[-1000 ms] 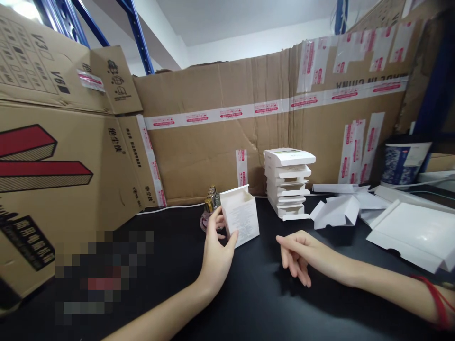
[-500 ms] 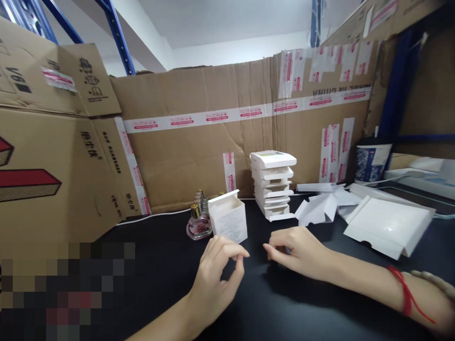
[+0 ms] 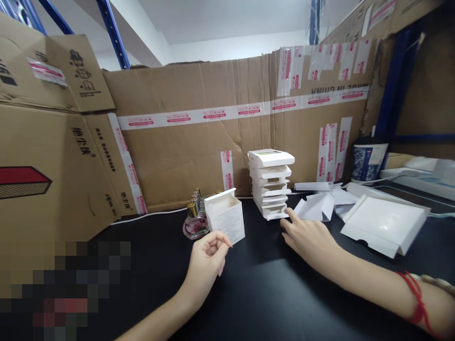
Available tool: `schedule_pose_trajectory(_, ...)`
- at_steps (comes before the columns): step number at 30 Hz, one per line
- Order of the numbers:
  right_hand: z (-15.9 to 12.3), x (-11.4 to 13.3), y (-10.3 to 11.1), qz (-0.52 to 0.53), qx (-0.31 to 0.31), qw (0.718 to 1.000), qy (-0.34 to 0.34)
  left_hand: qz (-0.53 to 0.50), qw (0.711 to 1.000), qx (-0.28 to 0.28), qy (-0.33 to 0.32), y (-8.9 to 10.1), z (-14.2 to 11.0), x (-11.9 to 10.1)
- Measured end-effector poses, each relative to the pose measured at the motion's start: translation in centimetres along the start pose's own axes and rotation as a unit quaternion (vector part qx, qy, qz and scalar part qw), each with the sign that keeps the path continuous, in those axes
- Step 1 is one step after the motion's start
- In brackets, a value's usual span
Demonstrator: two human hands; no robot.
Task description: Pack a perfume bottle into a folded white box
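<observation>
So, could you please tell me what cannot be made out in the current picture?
All in the head view:
- Inside bottom of the open white box: hidden by its walls.
- Print on that box: too small and blurred.
- Bottles behind the front glass bottle: partly hidden by it and the box.
- Left palm: hidden by curled fingers.
- Right hand touching the box stack or not: they overlap in view.
- Lower left: pixelated.

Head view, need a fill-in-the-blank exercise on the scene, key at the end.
The hand nearer the stack of boxes is the ____ one. The front bottle has a ____ cap. The bracelet is ____. The top flap of the white box beside the bottle is ____.
Missing: right; gold; red; open.
</observation>
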State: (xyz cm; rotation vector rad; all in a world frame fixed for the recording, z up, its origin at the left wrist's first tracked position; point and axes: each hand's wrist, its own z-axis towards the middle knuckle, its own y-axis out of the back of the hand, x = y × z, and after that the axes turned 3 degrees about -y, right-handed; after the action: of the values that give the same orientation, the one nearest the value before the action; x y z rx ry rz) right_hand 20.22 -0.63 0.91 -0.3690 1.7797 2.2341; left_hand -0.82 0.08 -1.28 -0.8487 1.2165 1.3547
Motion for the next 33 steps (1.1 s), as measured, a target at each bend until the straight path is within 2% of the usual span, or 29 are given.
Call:
schedule_pose_trajectory(6,-0.6,0.2,-1.2,-0.084,-0.027,0.996,0.008,-0.009,1.0,0.005,0.003,0.0,-0.1,0.1)
schedule_pose_trajectory(10,-0.6,0.3,-1.5,-0.068,-0.007,0.996,-0.051,-0.003,1.0,0.009,0.005,0.1,0.0,0.4)
schedule_pose_trajectory(16,-0.3,0.3,-1.6,-0.049,-0.032,0.998,-0.032,-0.005,1.0,0.011,0.009,0.1,0.1,0.4)
schedule_pose_trajectory(18,-0.2,0.3,-2.0,-0.041,-0.072,0.996,-0.02,-0.007,1.0,0.01,0.009,0.1,0.1,0.3)
schedule_pose_trajectory(20,-0.1,0.2,-2.5,-0.024,-0.16,0.987,0.006,-0.008,1.0,0.009,0.012,0.1,0.1,0.2)
schedule_pose_trajectory(22,0.0,0.1,-2.8,0.007,-0.266,0.963,0.038,-0.011,1.0,0.01,0.016,0.1,0.0,0.1)
schedule_pose_trajectory(24,0.0,0.1,-2.7,0.04,-0.335,0.939,0.066,-0.014,1.0,0.014,0.019,0.0,0.0,0.1)
schedule_pose_trajectory(27,-0.3,0.2,-2.0,0.074,-0.361,0.925,0.094,-0.014,1.0,0.017,0.015,0.1,0.0,0.2)
schedule_pose_trajectory(33,-0.1,0.2,-1.6,0.094,-0.344,0.924,0.138,0.0,1.0,0.018,0.011,0.2,0.1,0.5)
